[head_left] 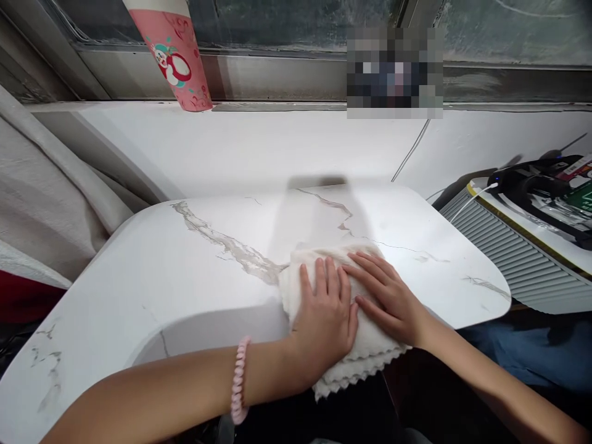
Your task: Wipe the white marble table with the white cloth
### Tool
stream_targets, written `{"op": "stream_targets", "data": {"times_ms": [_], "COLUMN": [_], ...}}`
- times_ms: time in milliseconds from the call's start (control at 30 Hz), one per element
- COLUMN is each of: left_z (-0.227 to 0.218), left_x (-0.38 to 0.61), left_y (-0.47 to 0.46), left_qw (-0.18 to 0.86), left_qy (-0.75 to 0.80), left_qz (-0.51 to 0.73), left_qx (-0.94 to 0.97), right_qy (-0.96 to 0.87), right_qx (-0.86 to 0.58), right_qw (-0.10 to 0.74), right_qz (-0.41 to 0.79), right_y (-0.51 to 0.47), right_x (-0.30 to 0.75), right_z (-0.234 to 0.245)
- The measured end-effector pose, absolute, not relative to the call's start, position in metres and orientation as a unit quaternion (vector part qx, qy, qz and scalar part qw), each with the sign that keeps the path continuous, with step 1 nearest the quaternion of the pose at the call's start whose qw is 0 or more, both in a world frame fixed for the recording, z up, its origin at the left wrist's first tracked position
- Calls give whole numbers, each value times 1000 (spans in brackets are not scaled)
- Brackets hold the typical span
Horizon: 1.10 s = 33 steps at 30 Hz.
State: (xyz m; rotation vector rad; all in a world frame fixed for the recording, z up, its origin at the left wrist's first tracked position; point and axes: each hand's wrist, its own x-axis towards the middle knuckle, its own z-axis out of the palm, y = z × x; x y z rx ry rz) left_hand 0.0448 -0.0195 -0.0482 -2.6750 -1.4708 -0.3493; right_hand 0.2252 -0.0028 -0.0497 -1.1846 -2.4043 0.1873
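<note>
A folded cream-white cloth [340, 253] with scalloped edges lies on the white marble-patterned tabletop [194, 265], its lower part hanging past the front edge. My left hand [324, 314] rests flat on the cloth's left part, fingers stretched out and pointing away from me. Just right of it, my right hand [388, 299] also presses flat on the cloth, fingers spread and pointing up and left. The two hands nearly touch. A pink coiled band [239, 379] circles my left wrist.
A pink paper cup [171, 58] stands on the window ledge at the back left. A pixelated patch hides something farther right. A thin cable [411, 148] hangs down the wall. At right, a ribbed white unit [513, 253] carries dark items. A grey curtain [41, 191] hangs at left.
</note>
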Motion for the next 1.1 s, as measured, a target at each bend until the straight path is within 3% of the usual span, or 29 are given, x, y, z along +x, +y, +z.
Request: {"op": "stream_targets", "data": {"times_ms": [567, 867, 1100], "left_z": [-49, -53, -49], "left_x": [43, 78, 148], "left_y": [191, 212, 194], "left_qw": [6, 26, -19], "left_qy": [-508, -521, -509], "left_qz": [-170, -171, -135], "left_qx": [-845, -836, -850], "right_qy": [-820, -840, -808], "right_qx": [-521, -472, -501], "right_qw": [234, 261, 300], "right_qz": [26, 52, 76], "right_y": [201, 236, 215], "right_x": [204, 250, 324], "right_z": [-59, -62, -68]}}
